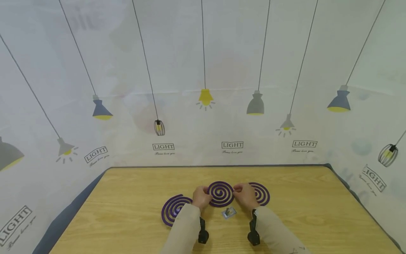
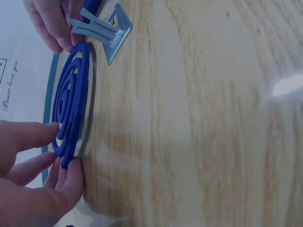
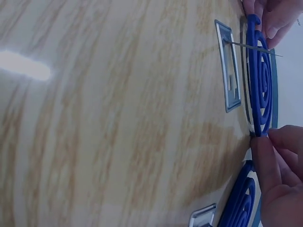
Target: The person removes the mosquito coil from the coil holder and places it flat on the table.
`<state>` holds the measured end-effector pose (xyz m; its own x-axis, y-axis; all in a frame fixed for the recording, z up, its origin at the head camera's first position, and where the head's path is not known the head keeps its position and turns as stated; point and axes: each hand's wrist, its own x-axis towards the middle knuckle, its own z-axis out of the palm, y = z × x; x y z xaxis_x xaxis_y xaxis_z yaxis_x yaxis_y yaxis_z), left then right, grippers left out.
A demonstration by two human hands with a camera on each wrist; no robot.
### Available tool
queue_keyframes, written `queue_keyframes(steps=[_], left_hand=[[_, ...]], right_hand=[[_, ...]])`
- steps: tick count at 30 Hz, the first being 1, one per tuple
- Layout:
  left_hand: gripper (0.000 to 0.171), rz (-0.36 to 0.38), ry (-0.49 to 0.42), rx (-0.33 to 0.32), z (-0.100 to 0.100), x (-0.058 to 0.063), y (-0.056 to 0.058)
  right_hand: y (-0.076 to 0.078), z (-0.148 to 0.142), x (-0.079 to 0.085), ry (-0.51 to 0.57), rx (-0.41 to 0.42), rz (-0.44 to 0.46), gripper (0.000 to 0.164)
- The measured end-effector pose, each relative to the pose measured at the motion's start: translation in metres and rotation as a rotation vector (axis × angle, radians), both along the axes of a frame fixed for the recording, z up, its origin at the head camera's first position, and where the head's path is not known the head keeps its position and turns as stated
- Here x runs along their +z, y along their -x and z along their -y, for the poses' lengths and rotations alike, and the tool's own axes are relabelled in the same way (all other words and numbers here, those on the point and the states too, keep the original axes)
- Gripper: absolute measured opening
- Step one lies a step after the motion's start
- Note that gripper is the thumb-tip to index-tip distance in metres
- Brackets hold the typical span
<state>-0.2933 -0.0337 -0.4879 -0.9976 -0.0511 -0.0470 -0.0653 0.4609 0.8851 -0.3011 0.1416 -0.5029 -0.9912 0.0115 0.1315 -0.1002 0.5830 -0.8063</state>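
A purple mosquito coil [image 1: 219, 192] is held by its two sides between both hands, a little above the table. My left hand [image 1: 201, 198] pinches its left edge; in the left wrist view the thumb lies on one face of this blue-looking coil [image 2: 84, 90] and fingers on the other. The right hand [image 1: 246, 196] pinches the opposite edge, as the right wrist view also shows [image 3: 279, 163]. Just in front of the coil lies a small metal coil stand [image 1: 229, 212], its prongs [image 2: 97, 30] bent upward.
Another coil [image 1: 163, 211] lies at the left, partly under the left sleeve. A third coil [image 1: 268, 193] lies behind the right hand. In the right wrist view, a second metal stand [image 3: 203, 216] is near it. A wall sheet printed with lamps [image 1: 190, 123] borders the wooden table [image 1: 127, 183].
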Motion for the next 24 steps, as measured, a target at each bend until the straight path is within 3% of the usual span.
queue_keyframes(steps=[7, 9, 10, 11, 15, 17, 18, 20, 22, 24], left_hand=[[0.024, -0.001, 0.028, -0.001, -0.003, 0.004, -0.005], [0.024, -0.005, 0.027, 0.008, -0.003, -0.003, 0.0], [0.024, -0.005, 0.029, 0.011, -0.003, -0.01, 0.005], [0.023, -0.047, 0.013, -0.001, -0.001, -0.026, 0.014], [0.027, -0.034, -0.009, -0.024, 0.003, -0.078, 0.046], [0.028, -0.097, -0.03, -0.06, 0.008, -0.102, 0.059], [0.031, -0.047, -0.026, -0.047, 0.007, -0.095, 0.057], [0.034, -0.049, -0.04, -0.059, 0.009, -0.081, 0.048], [0.037, -0.038, -0.074, -0.067, 0.009, -0.053, 0.032], [0.039, 0.016, -0.102, -0.07, 0.007, -0.016, 0.01]], right_hand=[[-0.001, -0.001, 0.003, -0.019, 0.003, 0.06, 0.018], [-0.001, -0.002, 0.004, -0.021, 0.0, 0.061, 0.018], [-0.001, -0.002, 0.005, -0.023, -0.001, 0.062, 0.018], [-0.002, -0.002, 0.005, -0.028, 0.0, 0.064, 0.018], [-0.006, -0.003, 0.009, -0.052, 0.003, 0.069, 0.016], [-0.009, -0.004, 0.011, -0.057, 0.007, 0.065, 0.016], [-0.01, -0.004, 0.012, -0.052, 0.006, 0.061, 0.016], [-0.01, -0.005, 0.012, -0.031, 0.008, 0.053, 0.017], [-0.009, -0.007, 0.011, 0.006, 0.021, 0.029, 0.018], [-0.003, -0.012, 0.004, 0.055, 0.061, -0.025, 0.019]])
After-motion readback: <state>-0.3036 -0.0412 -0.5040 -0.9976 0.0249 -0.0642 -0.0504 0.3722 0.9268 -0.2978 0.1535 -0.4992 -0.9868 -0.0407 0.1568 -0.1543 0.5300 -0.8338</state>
